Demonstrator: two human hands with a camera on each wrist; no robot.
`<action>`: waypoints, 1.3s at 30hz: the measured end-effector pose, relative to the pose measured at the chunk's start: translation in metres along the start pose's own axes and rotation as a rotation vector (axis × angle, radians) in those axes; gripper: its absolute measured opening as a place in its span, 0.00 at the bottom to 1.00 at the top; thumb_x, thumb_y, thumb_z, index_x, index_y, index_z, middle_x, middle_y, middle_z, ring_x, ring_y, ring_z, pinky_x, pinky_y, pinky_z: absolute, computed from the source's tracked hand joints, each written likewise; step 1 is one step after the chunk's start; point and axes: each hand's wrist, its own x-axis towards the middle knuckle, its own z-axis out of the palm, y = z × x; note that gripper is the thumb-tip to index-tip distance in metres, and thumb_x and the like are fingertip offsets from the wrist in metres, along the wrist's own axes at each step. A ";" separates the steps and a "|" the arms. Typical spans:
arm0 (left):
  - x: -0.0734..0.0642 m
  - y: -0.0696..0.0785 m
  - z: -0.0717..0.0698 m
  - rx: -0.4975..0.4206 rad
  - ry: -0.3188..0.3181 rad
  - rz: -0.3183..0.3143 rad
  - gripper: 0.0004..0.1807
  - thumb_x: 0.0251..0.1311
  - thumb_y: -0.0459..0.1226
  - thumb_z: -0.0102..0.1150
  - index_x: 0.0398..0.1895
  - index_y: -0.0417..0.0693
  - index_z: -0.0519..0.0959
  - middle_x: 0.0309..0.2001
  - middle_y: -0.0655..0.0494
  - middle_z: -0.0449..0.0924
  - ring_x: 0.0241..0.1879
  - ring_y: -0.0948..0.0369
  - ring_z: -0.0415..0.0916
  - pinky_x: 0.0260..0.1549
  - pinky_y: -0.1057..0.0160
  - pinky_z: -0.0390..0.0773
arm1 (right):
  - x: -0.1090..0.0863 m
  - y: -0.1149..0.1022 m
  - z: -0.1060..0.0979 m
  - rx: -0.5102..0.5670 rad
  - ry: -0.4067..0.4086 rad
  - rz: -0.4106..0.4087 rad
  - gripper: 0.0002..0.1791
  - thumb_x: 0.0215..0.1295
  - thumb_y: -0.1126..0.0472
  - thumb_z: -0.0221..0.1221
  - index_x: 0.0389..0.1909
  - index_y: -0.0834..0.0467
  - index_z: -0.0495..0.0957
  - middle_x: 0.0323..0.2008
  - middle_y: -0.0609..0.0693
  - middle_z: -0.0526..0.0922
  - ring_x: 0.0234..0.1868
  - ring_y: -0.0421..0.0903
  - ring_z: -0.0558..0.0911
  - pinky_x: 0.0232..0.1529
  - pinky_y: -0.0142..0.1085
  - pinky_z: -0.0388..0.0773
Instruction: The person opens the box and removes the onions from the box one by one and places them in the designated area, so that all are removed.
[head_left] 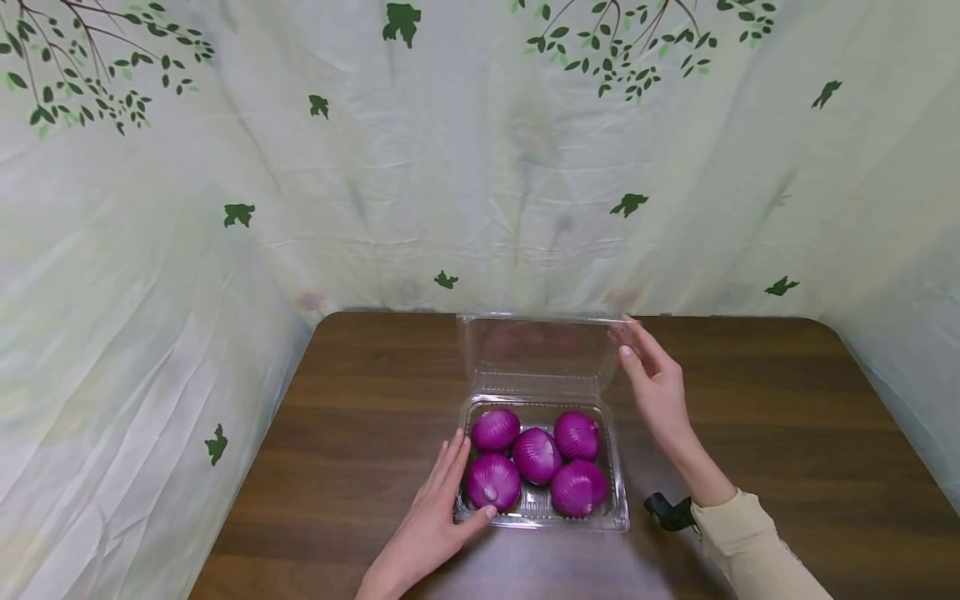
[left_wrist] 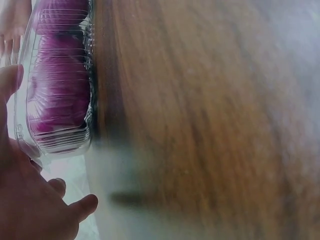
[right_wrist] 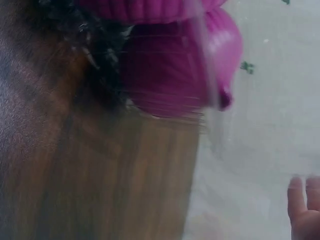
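Observation:
A clear plastic clamshell container (head_left: 617, 500) sits on the table with several peeled purple onions (head_left: 537, 456) inside. Its hinged lid (head_left: 540, 350) is raised at the back. My left hand (head_left: 431, 512) lies along the left wall, fingers straight, the thumb at the front rim. In the left wrist view, the left hand (left_wrist: 30, 200) is beside the container wall. My right hand (head_left: 660, 379) touches the right edge of the lid with extended fingers, the thumb apart from them. Fingertips of the right hand (right_wrist: 302, 210) show at the lower right of the right wrist view.
The brown wooden table (head_left: 360, 400) ends in a back edge against a pale curtain (head_left: 487, 167) printed with green leaves. More curtain hangs at both sides. A black device (head_left: 669, 512) is at the right wrist, near the cream sleeve (head_left: 742, 533).

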 end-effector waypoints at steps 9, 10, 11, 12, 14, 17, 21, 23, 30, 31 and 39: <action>0.000 0.001 -0.002 0.008 -0.018 -0.025 0.53 0.59 0.62 0.60 0.80 0.57 0.44 0.79 0.63 0.36 0.76 0.49 0.37 0.65 0.33 0.51 | 0.003 0.022 0.009 -0.137 -0.009 0.143 0.23 0.72 0.73 0.50 0.67 0.68 0.67 0.64 0.64 0.72 0.65 0.59 0.71 0.54 0.27 0.74; 0.000 0.001 -0.002 0.007 -0.019 -0.024 0.53 0.59 0.62 0.60 0.80 0.57 0.44 0.79 0.63 0.36 0.76 0.49 0.37 0.64 0.32 0.51 | 0.002 0.028 0.008 -0.152 -0.012 0.167 0.24 0.72 0.73 0.50 0.68 0.67 0.66 0.64 0.64 0.72 0.65 0.58 0.72 0.55 0.27 0.73; 0.000 0.002 -0.002 0.000 -0.026 -0.031 0.53 0.59 0.62 0.60 0.80 0.58 0.44 0.79 0.64 0.36 0.76 0.50 0.36 0.64 0.32 0.50 | 0.001 0.034 0.007 -0.169 -0.018 0.189 0.24 0.72 0.72 0.50 0.68 0.66 0.66 0.64 0.63 0.73 0.64 0.57 0.72 0.56 0.28 0.73; 0.000 0.002 -0.002 -0.004 -0.027 -0.032 0.53 0.59 0.61 0.61 0.80 0.58 0.43 0.79 0.64 0.36 0.76 0.50 0.36 0.64 0.31 0.50 | 0.000 0.039 0.006 -0.189 -0.028 0.206 0.25 0.73 0.72 0.50 0.69 0.66 0.65 0.64 0.63 0.72 0.64 0.57 0.73 0.57 0.30 0.73; 0.000 0.001 -0.002 -0.007 -0.024 -0.034 0.53 0.59 0.60 0.62 0.80 0.58 0.43 0.79 0.64 0.36 0.76 0.50 0.36 0.64 0.31 0.50 | -0.002 0.047 0.006 -0.218 -0.056 0.243 0.27 0.72 0.71 0.50 0.71 0.66 0.61 0.65 0.64 0.71 0.64 0.57 0.73 0.60 0.36 0.71; -0.001 0.001 -0.003 -0.005 -0.019 -0.039 0.53 0.59 0.60 0.62 0.80 0.59 0.43 0.79 0.64 0.36 0.76 0.50 0.36 0.64 0.31 0.50 | -0.004 0.054 0.006 -0.263 -0.110 0.294 0.29 0.73 0.70 0.50 0.73 0.68 0.57 0.65 0.67 0.70 0.64 0.59 0.73 0.62 0.44 0.69; 0.000 0.002 -0.003 -0.006 -0.030 -0.056 0.53 0.58 0.62 0.61 0.80 0.60 0.43 0.79 0.67 0.34 0.76 0.52 0.35 0.64 0.31 0.48 | -0.008 0.055 0.005 -0.311 -0.181 0.344 0.28 0.73 0.70 0.49 0.71 0.72 0.56 0.62 0.71 0.71 0.62 0.61 0.74 0.61 0.49 0.70; 0.000 0.003 -0.002 -0.012 -0.038 -0.062 0.53 0.58 0.62 0.60 0.80 0.61 0.42 0.79 0.67 0.33 0.76 0.52 0.35 0.64 0.31 0.48 | -0.010 0.059 0.002 -0.313 -0.203 0.356 0.28 0.74 0.69 0.48 0.71 0.72 0.56 0.62 0.71 0.71 0.62 0.62 0.73 0.61 0.50 0.70; -0.002 0.004 0.000 -0.026 -0.030 -0.068 0.53 0.59 0.60 0.62 0.80 0.62 0.42 0.79 0.67 0.34 0.76 0.51 0.35 0.63 0.30 0.48 | -0.011 0.069 -0.002 -0.253 -0.218 0.365 0.28 0.76 0.67 0.47 0.73 0.70 0.55 0.64 0.71 0.68 0.63 0.61 0.72 0.61 0.43 0.71; -0.002 0.003 0.000 -0.027 -0.032 -0.070 0.53 0.59 0.60 0.62 0.80 0.62 0.42 0.79 0.68 0.34 0.76 0.52 0.35 0.63 0.30 0.48 | -0.011 0.069 -0.002 -0.249 -0.221 0.361 0.28 0.76 0.67 0.47 0.73 0.70 0.55 0.64 0.71 0.68 0.63 0.62 0.72 0.60 0.41 0.71; -0.004 0.003 0.000 -0.017 -0.028 -0.079 0.53 0.58 0.61 0.61 0.80 0.64 0.43 0.78 0.70 0.34 0.77 0.53 0.34 0.63 0.30 0.50 | -0.016 0.062 -0.005 -0.194 -0.236 0.352 0.29 0.75 0.65 0.50 0.73 0.69 0.56 0.66 0.71 0.66 0.62 0.63 0.73 0.56 0.32 0.74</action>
